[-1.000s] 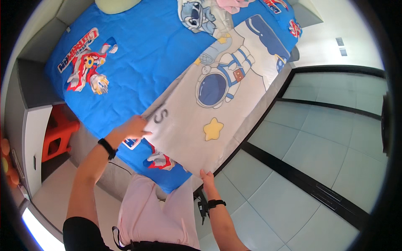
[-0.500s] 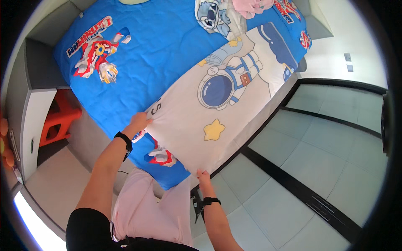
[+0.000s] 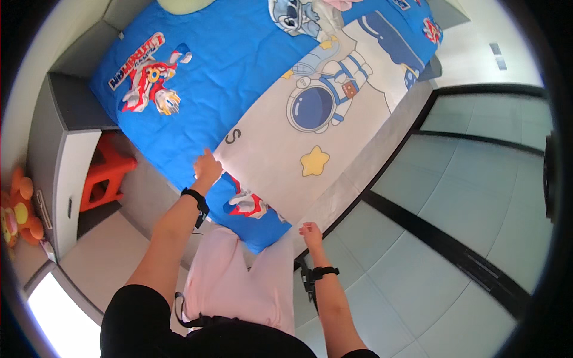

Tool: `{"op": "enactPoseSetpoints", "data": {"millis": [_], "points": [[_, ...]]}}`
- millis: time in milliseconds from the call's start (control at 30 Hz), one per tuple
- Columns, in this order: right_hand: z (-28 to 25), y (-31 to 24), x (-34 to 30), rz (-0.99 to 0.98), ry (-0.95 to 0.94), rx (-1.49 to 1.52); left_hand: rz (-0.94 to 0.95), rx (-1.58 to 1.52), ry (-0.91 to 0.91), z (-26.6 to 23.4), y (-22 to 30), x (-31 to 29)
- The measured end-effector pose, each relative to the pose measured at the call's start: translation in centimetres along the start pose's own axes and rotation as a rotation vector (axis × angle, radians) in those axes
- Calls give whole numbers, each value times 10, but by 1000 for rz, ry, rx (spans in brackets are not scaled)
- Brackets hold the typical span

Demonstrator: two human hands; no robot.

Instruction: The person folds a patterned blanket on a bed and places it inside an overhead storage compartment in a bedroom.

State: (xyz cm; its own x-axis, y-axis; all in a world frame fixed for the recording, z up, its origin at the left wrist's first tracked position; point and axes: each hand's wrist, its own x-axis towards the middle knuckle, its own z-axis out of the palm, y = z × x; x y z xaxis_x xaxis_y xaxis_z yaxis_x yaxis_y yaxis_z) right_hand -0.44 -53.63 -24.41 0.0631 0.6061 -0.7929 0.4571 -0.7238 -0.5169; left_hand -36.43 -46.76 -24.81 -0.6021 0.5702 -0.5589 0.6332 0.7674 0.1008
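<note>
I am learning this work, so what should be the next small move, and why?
Perhaps bring the right hand onto the nearest corner of the white astronaut-print cloth: it seems just off that corner, while the left hand is at the other near corner.

On the blue quilt [image 3: 239, 53], a slanted title [image 3: 138, 59] in bold red and dark letters is printed above a red-and-silver figure [image 3: 149, 83]. On the pale astronaut blanket [image 3: 271, 173], a single curving dark letter [image 3: 232, 136] is set near the left edge. Further lettering [image 3: 399, 3] (partly cut off above) is carried by blue fabric [image 3: 413, 28] at upper right.
</note>
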Motion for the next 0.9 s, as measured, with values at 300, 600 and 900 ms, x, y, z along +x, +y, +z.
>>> {"op": "enactPoseSetpoints", "data": {"millis": [300,600,900], "points": [[-43,4,-10,-469,-46,-392,331,-234,-449,-5,4,-120],[-122,-17,-25,-650,-62,-483,535,-71,-372,-46,34,-260],[-151,-35,-56,-808,25,-712,770,-42,-81,-73,51,-314]]}}
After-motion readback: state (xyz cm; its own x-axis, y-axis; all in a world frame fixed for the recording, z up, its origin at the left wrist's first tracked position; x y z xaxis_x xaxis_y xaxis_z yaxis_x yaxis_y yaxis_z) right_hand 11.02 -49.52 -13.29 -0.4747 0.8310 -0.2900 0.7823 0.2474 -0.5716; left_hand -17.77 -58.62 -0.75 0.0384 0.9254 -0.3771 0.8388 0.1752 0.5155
